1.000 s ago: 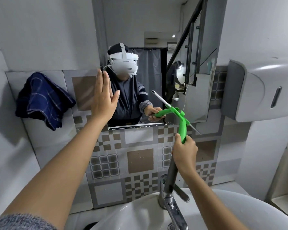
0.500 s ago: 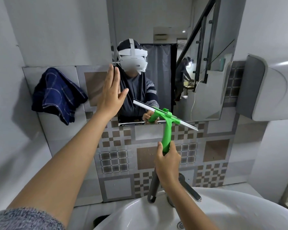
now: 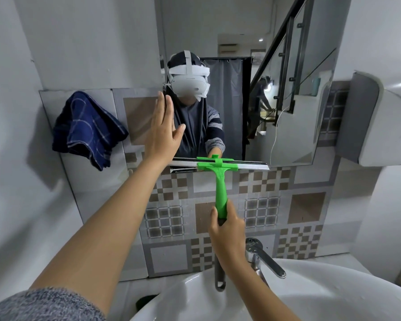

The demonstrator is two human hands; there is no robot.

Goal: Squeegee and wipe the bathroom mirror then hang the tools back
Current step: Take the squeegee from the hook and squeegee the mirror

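White basin point(image 3: 333, 304) fills the lower right; only its upper rim and part of the bowl show. Chrome tap point(image 3: 256, 251) stands at the basin's back edge, its lever point(image 3: 270, 262) angled toward the right. Behind the basin, wall tiles point(image 3: 164, 218) in grey, white and brown: checker squares, grid squares and plain brown panels. Above and left of the tiling, plain white wall point(image 3: 79, 42). Grey and white wall dispenser point(image 3: 380, 123) mounted at upper right, cut off by the right edge. Small dark round object point(image 3: 146, 301) just left of the basin rim; identity unclear.
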